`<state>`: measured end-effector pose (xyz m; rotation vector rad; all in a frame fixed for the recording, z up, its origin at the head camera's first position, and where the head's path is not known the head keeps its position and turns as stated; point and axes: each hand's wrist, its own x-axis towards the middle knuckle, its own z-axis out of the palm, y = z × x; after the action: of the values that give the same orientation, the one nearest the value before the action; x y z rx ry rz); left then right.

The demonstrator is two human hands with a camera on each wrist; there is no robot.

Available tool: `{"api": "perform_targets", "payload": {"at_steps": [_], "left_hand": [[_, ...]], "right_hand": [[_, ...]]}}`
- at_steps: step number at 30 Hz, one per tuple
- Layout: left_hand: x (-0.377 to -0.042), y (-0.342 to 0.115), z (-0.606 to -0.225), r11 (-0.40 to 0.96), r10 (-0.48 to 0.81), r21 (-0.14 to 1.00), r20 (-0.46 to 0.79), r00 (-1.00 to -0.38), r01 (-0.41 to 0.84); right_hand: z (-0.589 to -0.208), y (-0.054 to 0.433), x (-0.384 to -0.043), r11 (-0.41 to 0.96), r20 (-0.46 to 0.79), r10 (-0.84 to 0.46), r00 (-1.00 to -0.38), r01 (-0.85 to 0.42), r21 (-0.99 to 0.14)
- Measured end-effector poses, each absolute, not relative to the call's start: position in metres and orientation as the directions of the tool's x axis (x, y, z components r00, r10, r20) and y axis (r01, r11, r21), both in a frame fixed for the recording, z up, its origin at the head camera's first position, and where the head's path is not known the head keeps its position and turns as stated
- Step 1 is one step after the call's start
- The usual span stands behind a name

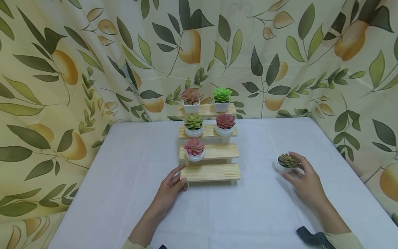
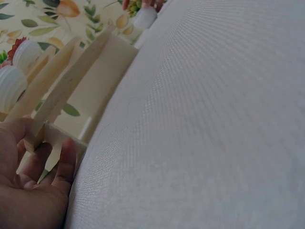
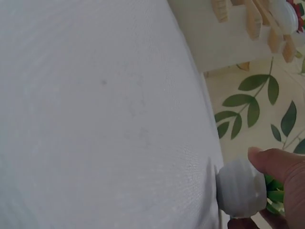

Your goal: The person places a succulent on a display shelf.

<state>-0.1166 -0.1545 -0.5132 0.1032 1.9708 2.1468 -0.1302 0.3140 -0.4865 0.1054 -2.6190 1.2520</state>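
A stepped wooden plant stand (image 1: pixel 214 173) stands at the middle of the table, its bottom step bare. My left hand (image 1: pixel 171 185) grips the left end of that step, thumb at the front edge and fingers around the end. In the left wrist view the fingers of this hand (image 2: pixel 35 167) curl by the stand's leg. Off to the right, my right hand (image 1: pixel 306 180) holds a small potted succulent (image 1: pixel 288 162) with brownish-green leaves. The right wrist view shows its white ribbed pot (image 3: pixel 240 188) between thumb and fingers, its base right at the tablecloth.
On the upper steps sit several potted succulents: a dusty red one (image 1: pixel 191 98), a bright green one (image 1: pixel 222 95), a yellow-green one (image 1: pixel 194 124), a dark red one (image 1: pixel 225 123) and a pink one (image 1: pixel 195 148). A leaf-and-fruit curtain (image 1: pixel 199 45) hangs behind the white-covered table (image 1: pixel 133 155).
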Motion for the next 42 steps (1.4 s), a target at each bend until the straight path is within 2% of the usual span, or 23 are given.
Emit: {"api": "perform_targets", "payload": {"at_steps": [20,26,36,42], "left_hand": [[-0.117,-0.155,-0.516,-0.089,0.233,0.993,-0.059,-0.971,-0.082],[-0.117,-0.156,-0.515,-0.098,0.238,0.992,-0.058,-0.970,-0.084],[-0.117,-0.155,-0.515,-0.103,0.234,0.992,-0.047,-0.971,-0.073],[-0.117,-0.155,-0.516,-0.101,0.223,0.991,-0.058,-0.973,-0.083]], "right_hand": [[-0.489,0.307,-0.143,0.681,0.196,0.055,-0.979,-0.107,-0.725],[-0.481,0.296,-0.142,0.666,0.251,0.012,-0.968,-0.180,-0.724],[-0.457,0.270,-0.149,0.673,0.384,-0.108,-0.917,-0.352,-0.650],[-0.447,0.259,-0.152,0.683,0.382,-0.117,-0.917,-0.354,-0.639]]}}
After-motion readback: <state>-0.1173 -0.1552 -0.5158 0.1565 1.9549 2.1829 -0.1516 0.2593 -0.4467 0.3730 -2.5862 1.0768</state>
